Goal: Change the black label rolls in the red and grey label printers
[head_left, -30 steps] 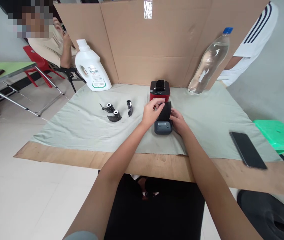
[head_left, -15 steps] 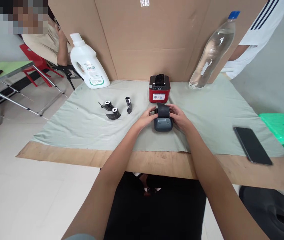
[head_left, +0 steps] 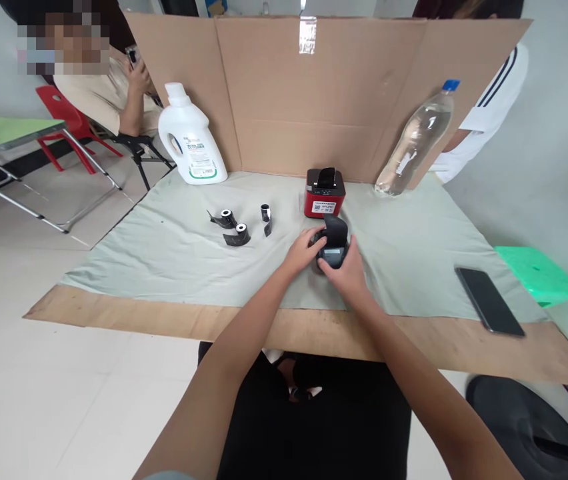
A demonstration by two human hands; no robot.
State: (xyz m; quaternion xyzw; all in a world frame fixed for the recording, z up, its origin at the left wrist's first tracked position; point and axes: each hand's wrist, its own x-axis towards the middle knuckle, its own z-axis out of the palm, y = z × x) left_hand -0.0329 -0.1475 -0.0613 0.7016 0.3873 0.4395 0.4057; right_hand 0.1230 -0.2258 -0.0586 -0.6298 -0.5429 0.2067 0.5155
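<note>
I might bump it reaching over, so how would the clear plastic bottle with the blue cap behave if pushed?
The clear plastic bottle, tall and narrow, would probably tip easily. Its rounded body suggests it might then roll. Its glossy, see-through wall may be slippery.

at six o'clock the board (head_left: 314, 330) is bare wood, matt; the cloth (head_left: 169, 267) on it is matt too, not quite smooth. the cardboard (head_left: 324, 100) at twelve looks dull, its tape (head_left: 307, 35) shiny. the bottle (head_left: 417, 140) at two is glossy clear plastic, the dark machine (head_left: 335, 233) toward three smooth plastic.

Bare forearms (head_left: 251, 333), grey-blue sleeve edge (head_left: 169, 476), black clothing (head_left: 314, 440) over the lap
</note>
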